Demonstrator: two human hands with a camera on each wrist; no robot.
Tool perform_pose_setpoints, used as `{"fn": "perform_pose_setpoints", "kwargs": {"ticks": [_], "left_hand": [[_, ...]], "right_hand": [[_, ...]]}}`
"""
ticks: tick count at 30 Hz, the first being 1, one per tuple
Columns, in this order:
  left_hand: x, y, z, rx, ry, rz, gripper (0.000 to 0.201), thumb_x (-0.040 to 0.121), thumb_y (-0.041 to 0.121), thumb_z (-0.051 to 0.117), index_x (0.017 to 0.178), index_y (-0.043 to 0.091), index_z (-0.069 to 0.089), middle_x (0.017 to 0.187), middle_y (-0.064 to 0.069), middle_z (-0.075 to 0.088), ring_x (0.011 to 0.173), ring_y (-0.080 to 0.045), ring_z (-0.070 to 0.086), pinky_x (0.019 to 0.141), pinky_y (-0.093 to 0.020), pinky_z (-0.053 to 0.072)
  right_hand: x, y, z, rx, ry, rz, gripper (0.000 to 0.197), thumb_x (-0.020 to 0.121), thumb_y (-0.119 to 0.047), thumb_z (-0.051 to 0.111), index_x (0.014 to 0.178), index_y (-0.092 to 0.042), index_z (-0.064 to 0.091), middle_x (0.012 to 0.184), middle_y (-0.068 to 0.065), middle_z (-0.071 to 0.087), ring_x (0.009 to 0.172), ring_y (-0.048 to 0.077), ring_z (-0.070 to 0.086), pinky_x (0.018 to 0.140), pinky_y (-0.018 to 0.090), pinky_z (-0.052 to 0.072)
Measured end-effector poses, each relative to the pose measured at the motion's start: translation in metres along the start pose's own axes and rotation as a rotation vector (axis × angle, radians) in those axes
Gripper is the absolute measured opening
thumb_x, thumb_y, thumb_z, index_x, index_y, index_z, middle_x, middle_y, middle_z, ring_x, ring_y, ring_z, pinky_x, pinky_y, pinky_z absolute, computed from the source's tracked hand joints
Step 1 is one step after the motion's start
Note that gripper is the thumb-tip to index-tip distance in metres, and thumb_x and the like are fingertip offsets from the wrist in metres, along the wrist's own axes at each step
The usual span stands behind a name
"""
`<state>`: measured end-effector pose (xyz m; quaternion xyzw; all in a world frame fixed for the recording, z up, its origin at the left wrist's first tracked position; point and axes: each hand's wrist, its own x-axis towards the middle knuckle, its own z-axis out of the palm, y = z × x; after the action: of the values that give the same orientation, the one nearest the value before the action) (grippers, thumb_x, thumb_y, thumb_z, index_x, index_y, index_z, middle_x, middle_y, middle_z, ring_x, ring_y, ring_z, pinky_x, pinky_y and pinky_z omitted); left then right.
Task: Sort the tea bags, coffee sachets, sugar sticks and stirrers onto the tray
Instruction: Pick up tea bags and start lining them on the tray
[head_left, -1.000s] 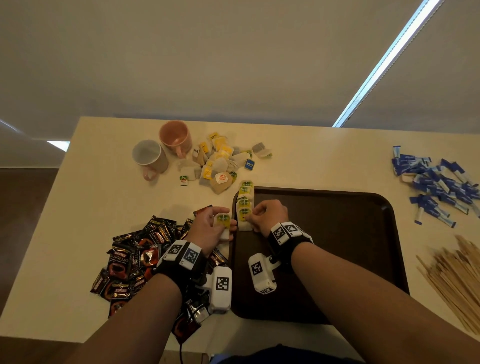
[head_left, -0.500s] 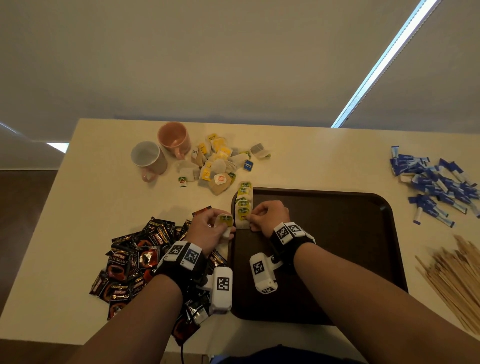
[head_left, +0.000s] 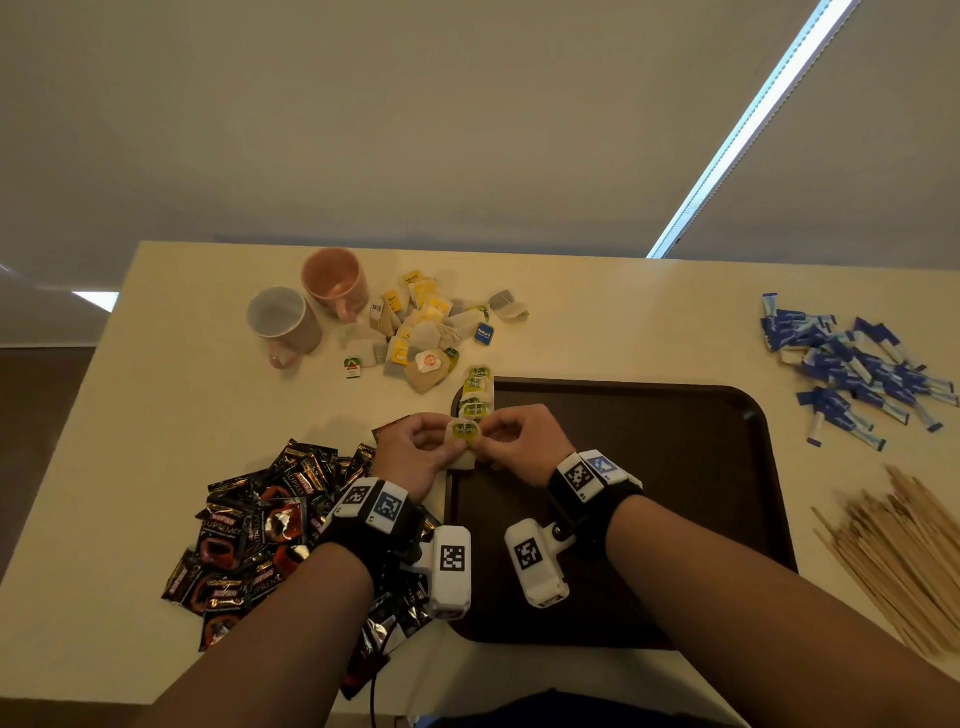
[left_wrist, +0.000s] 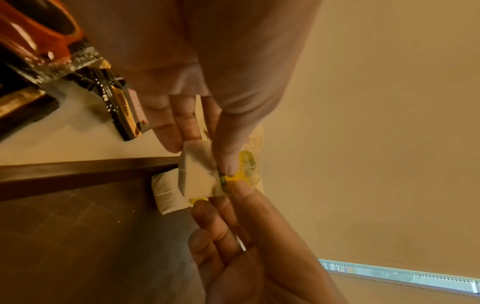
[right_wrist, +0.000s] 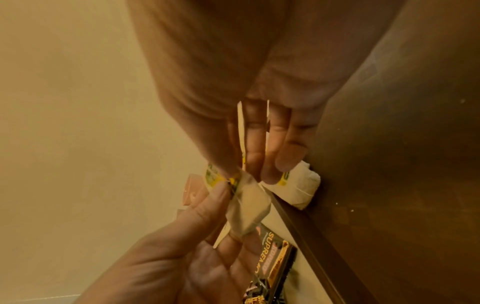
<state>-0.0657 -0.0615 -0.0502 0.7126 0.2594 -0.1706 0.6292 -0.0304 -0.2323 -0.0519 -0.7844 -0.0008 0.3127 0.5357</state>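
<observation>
Bench (head_left: 156, 415): pale cream top, matte, lit warm; plain off-white wall behind w/ bright light strip (head_left: 737, 140) running diagonally at upper right. Dark brown tray (head_left: 675, 441) at centre-right, pebbled surface, raised rim. Row of tea bags (head_left: 477, 392) w/ yellow-green tags along tray's far-left edge. Left hand (head_left: 415, 457) & right hand (head_left: 524, 441) both raised just over tray's left rim, each pinching one held tea bag (head_left: 464, 434) by its tag between thumb & fingers; white pouch hanging below, seen in both wrist views (left_wrist: 198, 170) (right_wrist: 248, 211). Loose tea bag pile (head_left: 421, 332) far-centre, beside pink mug (head_left: 335, 278) & white mug (head_left: 283, 319). Coffee sachets (head_left: 249, 535), black/red, heaped at near left, partly under left wrist. Sugar sticks (head_left: 852, 364), blue/white, scattered far right. Wooden stirrers (head_left: 893, 551) bundled at near right. Rest of tray bare.
</observation>
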Motion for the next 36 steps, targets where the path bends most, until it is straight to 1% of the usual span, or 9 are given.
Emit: {"fn": "perform_pose_setpoints", "kwargs": {"ticks": [3,6,9,13,19,22,27,31,36], "left_hand": [[0.002,-0.002,0.002,0.001,-0.03,-0.01,0.025,0.08,0.0,0.077,0.096,0.017,0.067,0.094,-0.004,0.073,0.088,-0.017,0.07,0.078,-0.032,0.058],[0.003,-0.005,0.004,0.06,-0.041,-0.014,0.021,0.082,0.004,0.077,0.094,0.019,0.067,0.094,-0.002,0.073,0.087,-0.014,0.069,0.072,-0.027,0.057],[0.004,-0.009,0.005,0.114,-0.034,-0.041,0.015,0.086,0.007,0.074,0.094,0.018,0.067,0.096,-0.005,0.072,0.09,-0.018,0.069,0.073,-0.028,0.059],[0.006,-0.013,0.003,0.152,-0.017,-0.042,0.014,0.089,0.009,0.07,0.092,0.022,0.067,0.093,-0.005,0.073,0.091,-0.022,0.071,0.078,-0.031,0.059],[0.01,-0.016,-0.002,0.195,0.007,-0.049,0.016,0.089,0.012,0.07,0.09,0.027,0.069,0.097,-0.007,0.073,0.091,-0.023,0.072,0.088,-0.044,0.059],[0.011,-0.017,-0.001,0.185,0.001,-0.06,0.015,0.09,0.01,0.069,0.093,0.025,0.069,0.098,-0.009,0.073,0.093,-0.024,0.071,0.088,-0.043,0.059],[0.012,-0.017,0.003,0.145,-0.015,-0.113,0.019,0.091,0.009,0.068,0.11,0.01,0.068,0.096,-0.011,0.073,0.094,-0.025,0.071,0.09,-0.04,0.058],[0.013,-0.015,0.005,0.131,-0.025,-0.117,0.015,0.091,0.009,0.068,0.105,0.015,0.067,0.094,-0.01,0.073,0.094,-0.026,0.071,0.091,-0.042,0.057],[0.013,-0.012,0.002,0.132,-0.021,-0.105,0.015,0.092,0.009,0.067,0.106,0.013,0.067,0.094,-0.009,0.073,0.09,-0.02,0.072,0.086,-0.034,0.059]], "right_hand": [[0.0,0.005,-0.001,-0.009,0.037,0.01,0.009,0.086,-0.022,0.073,0.094,-0.016,0.074,0.082,0.008,0.074,0.079,0.029,0.071,0.073,0.039,0.061],[0.001,0.009,-0.004,-0.081,0.03,0.066,0.004,0.087,-0.023,0.073,0.09,-0.021,0.073,0.079,0.005,0.075,0.072,0.022,0.071,0.069,0.031,0.06],[0.003,0.017,-0.005,-0.172,0.023,0.141,0.003,0.088,-0.022,0.072,0.09,-0.023,0.073,0.078,0.001,0.074,0.065,0.007,0.066,0.064,0.02,0.054],[0.007,0.024,0.003,-0.193,0.088,0.198,0.004,0.089,-0.02,0.071,0.091,-0.02,0.074,0.075,0.0,0.073,0.06,0.004,0.064,0.057,0.015,0.049],[0.016,0.025,0.006,-0.286,0.172,0.257,0.017,0.087,-0.03,0.073,0.076,-0.017,0.073,0.071,0.001,0.072,0.069,0.014,0.07,0.072,0.029,0.06],[0.018,0.024,0.006,-0.205,0.158,0.332,0.021,0.087,-0.03,0.073,0.078,-0.012,0.073,0.069,0.004,0.073,0.066,0.017,0.073,0.069,0.033,0.062],[0.018,0.016,0.008,-0.083,0.138,0.397,0.011,0.087,-0.021,0.073,0.086,-0.009,0.071,0.076,0.007,0.075,0.069,0.016,0.074,0.069,0.033,0.062],[0.019,0.015,0.01,-0.037,0.154,0.396,0.01,0.088,-0.019,0.072,0.09,-0.009,0.072,0.077,0.007,0.075,0.068,0.016,0.074,0.071,0.033,0.062],[0.015,0.005,-0.008,-0.056,0.168,0.363,0.014,0.089,-0.025,0.07,0.081,-0.014,0.072,0.073,0.004,0.075,0.067,0.016,0.074,0.071,0.036,0.062]]}}
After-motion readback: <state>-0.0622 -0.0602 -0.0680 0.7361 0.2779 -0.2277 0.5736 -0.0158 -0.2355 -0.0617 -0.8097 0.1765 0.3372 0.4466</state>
